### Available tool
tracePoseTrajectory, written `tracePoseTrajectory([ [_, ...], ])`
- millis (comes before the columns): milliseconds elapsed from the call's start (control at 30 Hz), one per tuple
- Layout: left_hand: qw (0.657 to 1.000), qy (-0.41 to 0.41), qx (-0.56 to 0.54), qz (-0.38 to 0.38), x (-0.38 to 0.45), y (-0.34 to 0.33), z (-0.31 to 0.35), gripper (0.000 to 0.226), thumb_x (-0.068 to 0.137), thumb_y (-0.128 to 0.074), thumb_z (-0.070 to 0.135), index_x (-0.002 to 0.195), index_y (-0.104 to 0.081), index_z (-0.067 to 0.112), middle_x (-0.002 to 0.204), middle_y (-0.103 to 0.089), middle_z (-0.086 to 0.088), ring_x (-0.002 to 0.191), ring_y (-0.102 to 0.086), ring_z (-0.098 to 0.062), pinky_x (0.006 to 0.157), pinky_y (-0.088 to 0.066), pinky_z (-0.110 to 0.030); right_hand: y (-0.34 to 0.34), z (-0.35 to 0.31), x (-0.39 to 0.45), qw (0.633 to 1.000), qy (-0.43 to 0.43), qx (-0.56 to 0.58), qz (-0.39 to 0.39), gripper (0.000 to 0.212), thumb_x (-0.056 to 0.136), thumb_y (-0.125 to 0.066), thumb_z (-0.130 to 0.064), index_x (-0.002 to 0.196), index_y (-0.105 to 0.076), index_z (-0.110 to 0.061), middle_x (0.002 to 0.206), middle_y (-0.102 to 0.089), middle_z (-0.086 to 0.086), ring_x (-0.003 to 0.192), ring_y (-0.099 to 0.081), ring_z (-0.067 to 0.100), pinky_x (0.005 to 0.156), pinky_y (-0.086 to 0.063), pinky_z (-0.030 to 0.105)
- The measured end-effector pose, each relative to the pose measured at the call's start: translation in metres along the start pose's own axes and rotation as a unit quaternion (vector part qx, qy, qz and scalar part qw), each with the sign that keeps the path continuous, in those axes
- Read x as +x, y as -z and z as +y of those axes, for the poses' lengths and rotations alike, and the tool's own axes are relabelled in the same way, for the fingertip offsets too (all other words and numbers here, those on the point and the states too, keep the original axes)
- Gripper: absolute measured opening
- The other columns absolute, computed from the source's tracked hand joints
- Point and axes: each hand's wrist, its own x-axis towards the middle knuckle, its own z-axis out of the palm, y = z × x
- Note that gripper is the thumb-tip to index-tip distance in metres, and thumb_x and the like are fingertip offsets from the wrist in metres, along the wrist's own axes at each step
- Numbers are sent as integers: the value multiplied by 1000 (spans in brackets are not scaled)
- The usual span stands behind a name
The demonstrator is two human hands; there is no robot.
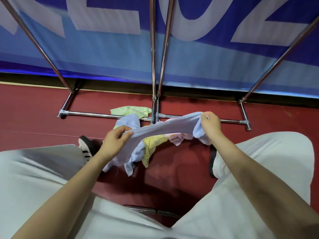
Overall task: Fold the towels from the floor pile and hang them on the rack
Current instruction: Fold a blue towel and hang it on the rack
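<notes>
In the middle of the frame a pale blue towel (165, 125) is stretched between two hands, above the pile of towels (151, 144) on the red floor (34, 111). The left hand (114, 141) pinches the lower left end, with the thumb on top and the fingers curled under the cloth. The right hand (209, 124) grips the upper right end, fingers closed around a bunched corner. The pile has yellow, pink, blue and green pieces and lies by the base bars of the chrome rack (153, 69), whose poles rise to the top of the frame before a blue banner (103, 54).
</notes>
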Motion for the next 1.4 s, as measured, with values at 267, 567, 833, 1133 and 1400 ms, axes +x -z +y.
tracePoseTrajectory([
  [267,995,-21,-62,76,1,0,29,18,97,-56,14,83,-62,24,75,-62,28,71,-54,9,67,-38,-7,-19,-10,-24,994,51,-6,-99,27,95,-41,-10,101,-68,-13,119,-65,10,112,-56,26,98,-39,32],
  [567,994,-69,-70,-46,6,-23,75,15,96,-56,10,85,-65,15,77,-61,10,69,-53,6,66,-38,-7,-38,-41,-81,926,271,-12,-264,33,98,-49,-12,130,-53,-19,99,-56,-19,86,-51,-10,78,-35,4],
  [833,992,-61,-71,-85,15,-30,81,14,96,-57,17,85,-65,18,73,-57,-3,64,-47,-5,61,-37,-15,-40,-55,-80,926,282,-86,-238,22,99,-45,-14,102,-63,-2,99,-65,9,91,-54,19,81,-36,28],
  [1133,994,-47,31,-90,28,-8,58,35,95,-60,24,63,-48,19,60,-40,7,54,-37,-4,54,-30,-16,-10,-47,-39,957,236,-59,-161,19,97,-45,-5,83,-58,-9,85,-61,6,84,-51,18,72,-32,23],
  [1400,994,13,29,-102,15,3,27,16,91,-65,20,80,-63,9,74,-57,3,67,-47,-8,61,-35,-16,7,-21,-36,970,166,-24,-174,24,96,-45,-7,76,-56,-15,77,-53,-3,77,-46,13,70,-36,26],
])
